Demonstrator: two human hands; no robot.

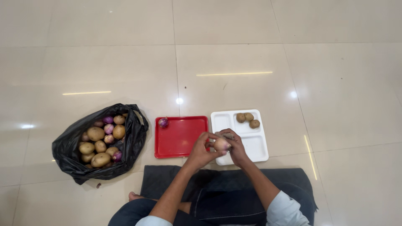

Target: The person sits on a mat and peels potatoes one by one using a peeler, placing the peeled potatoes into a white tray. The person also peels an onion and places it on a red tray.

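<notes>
Both my hands meet over the gap between two trays and hold one pale onion between them. My left hand cups it from the left, my right hand grips it from the right. Just beyond the hands lies a red tray with one purple onion in its far left corner. To its right is a white sectioned tray with three small potatoes in a far compartment.
An open black plastic bag holding several potatoes and purple onions lies on the left on the glossy tiled floor. I sit cross-legged on a dark mat.
</notes>
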